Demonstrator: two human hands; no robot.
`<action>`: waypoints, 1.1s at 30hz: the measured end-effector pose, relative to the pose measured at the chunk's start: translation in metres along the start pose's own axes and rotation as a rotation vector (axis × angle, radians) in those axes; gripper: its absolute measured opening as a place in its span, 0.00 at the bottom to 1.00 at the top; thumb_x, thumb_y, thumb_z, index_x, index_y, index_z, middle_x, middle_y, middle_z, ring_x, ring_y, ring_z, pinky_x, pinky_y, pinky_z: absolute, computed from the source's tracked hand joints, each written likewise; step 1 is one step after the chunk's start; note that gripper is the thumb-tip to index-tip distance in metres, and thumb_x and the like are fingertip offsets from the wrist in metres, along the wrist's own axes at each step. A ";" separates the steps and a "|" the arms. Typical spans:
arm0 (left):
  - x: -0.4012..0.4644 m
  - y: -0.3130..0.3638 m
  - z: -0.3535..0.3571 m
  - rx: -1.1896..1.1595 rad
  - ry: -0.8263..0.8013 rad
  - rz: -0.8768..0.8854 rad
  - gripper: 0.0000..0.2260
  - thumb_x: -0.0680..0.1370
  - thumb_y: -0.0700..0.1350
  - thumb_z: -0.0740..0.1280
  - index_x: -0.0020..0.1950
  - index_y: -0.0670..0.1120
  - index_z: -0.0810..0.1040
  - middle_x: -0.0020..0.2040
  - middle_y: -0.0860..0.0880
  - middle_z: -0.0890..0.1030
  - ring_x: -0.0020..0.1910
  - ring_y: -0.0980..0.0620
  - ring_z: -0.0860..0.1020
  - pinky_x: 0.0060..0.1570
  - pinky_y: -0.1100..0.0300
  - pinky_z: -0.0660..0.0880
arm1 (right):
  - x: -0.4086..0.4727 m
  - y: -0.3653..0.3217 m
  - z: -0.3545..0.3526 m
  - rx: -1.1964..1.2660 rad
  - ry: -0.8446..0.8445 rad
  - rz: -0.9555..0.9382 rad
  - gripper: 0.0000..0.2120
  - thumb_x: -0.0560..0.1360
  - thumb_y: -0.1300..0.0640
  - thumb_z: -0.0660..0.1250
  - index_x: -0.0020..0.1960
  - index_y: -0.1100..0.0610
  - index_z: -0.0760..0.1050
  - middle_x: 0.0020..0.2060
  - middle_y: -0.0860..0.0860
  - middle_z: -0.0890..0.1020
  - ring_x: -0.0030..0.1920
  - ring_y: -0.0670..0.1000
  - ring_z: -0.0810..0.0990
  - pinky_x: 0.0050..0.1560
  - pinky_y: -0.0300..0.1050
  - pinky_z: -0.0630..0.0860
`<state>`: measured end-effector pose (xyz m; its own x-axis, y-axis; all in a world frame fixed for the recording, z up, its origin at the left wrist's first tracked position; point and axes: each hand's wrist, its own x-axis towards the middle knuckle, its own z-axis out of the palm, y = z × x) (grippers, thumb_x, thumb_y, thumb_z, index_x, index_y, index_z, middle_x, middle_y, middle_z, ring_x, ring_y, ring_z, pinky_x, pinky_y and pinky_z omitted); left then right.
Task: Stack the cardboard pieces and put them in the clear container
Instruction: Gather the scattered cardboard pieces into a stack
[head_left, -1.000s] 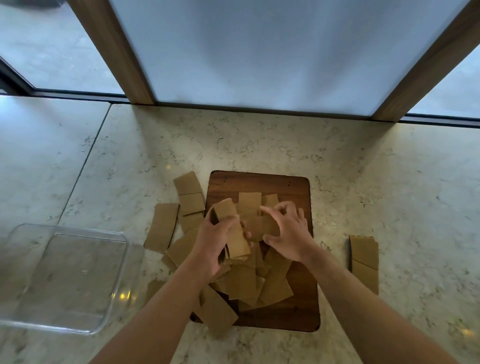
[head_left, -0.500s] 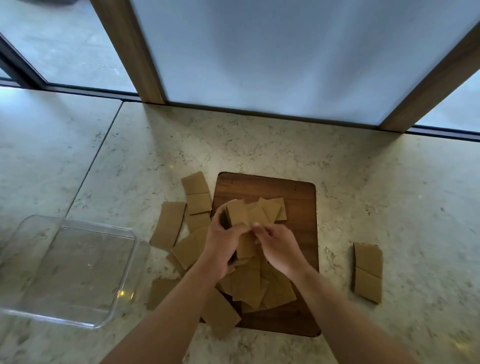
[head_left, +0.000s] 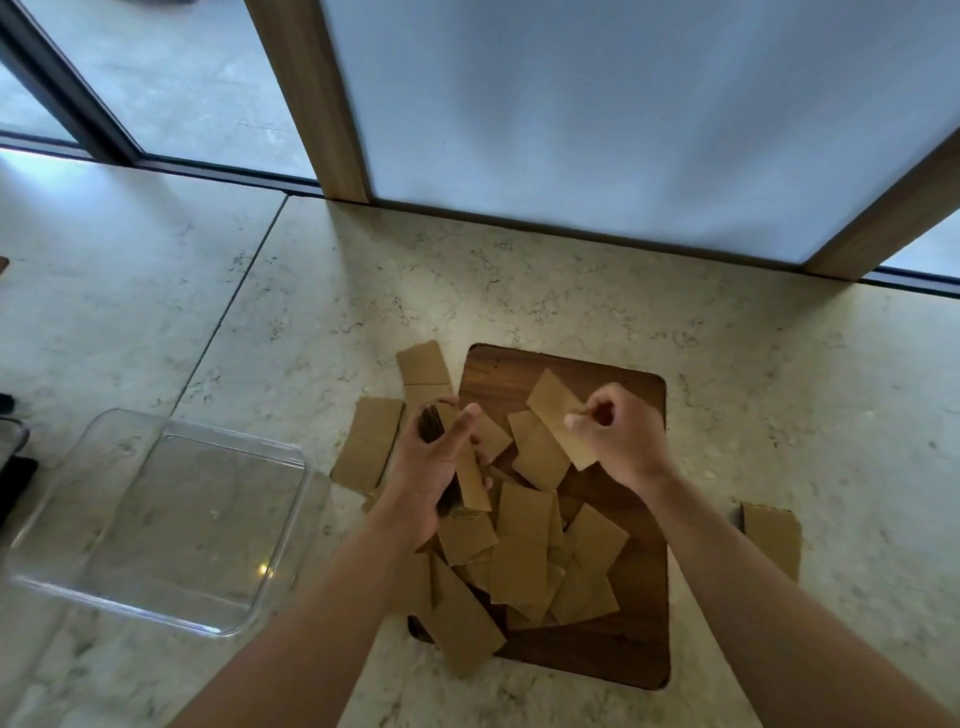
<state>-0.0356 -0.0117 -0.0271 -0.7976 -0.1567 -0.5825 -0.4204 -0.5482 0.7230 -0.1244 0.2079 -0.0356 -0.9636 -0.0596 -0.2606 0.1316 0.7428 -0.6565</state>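
My left hand (head_left: 434, 467) grips a stack of cardboard pieces (head_left: 470, 475) on edge, above the left side of the wooden board (head_left: 618, 649). To its right, my right hand (head_left: 621, 431) pinches a single cardboard piece (head_left: 558, 415), lifted and tilted over the board. A loose pile of brown cardboard pieces (head_left: 524, 561) covers the board's middle and near-left corner. Several more pieces (head_left: 369, 444) lie flat on the counter left of the board. The clear container (head_left: 156, 514) stands empty at the left.
Two cardboard pieces (head_left: 771, 540) lie on the marble counter (head_left: 805, 415) right of the board. A frosted window panel with wooden frame posts (head_left: 322, 93) rises behind the counter. A dark object (head_left: 13, 467) shows at the far left edge.
My hands have separated: the right hand pulled away to the right holding a single piece, while the left hand keeps the stack. The view shifted slightly.
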 end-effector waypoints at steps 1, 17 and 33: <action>0.000 -0.001 0.003 0.010 0.003 -0.002 0.31 0.69 0.52 0.81 0.68 0.45 0.74 0.49 0.38 0.80 0.38 0.43 0.82 0.35 0.48 0.81 | -0.007 -0.003 -0.003 0.175 0.058 0.130 0.07 0.76 0.47 0.73 0.47 0.49 0.78 0.43 0.46 0.84 0.40 0.45 0.80 0.36 0.40 0.75; 0.012 -0.015 0.013 0.075 0.030 0.024 0.26 0.72 0.41 0.80 0.68 0.52 0.76 0.51 0.34 0.85 0.42 0.41 0.84 0.45 0.43 0.82 | -0.030 -0.013 0.061 -0.180 0.141 0.330 0.34 0.67 0.36 0.78 0.61 0.56 0.72 0.58 0.54 0.75 0.58 0.54 0.76 0.59 0.52 0.78; 0.019 -0.009 0.014 0.096 0.040 -0.112 0.23 0.72 0.35 0.75 0.63 0.52 0.76 0.52 0.34 0.87 0.48 0.32 0.87 0.51 0.32 0.83 | -0.019 -0.012 0.035 -0.085 0.058 -0.064 0.17 0.83 0.56 0.61 0.71 0.52 0.76 0.66 0.50 0.77 0.68 0.50 0.73 0.71 0.45 0.69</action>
<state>-0.0531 0.0022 -0.0397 -0.7260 -0.1330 -0.6747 -0.5468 -0.4832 0.6837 -0.0996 0.1768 -0.0478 -0.9815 -0.0722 -0.1773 0.0514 0.7928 -0.6073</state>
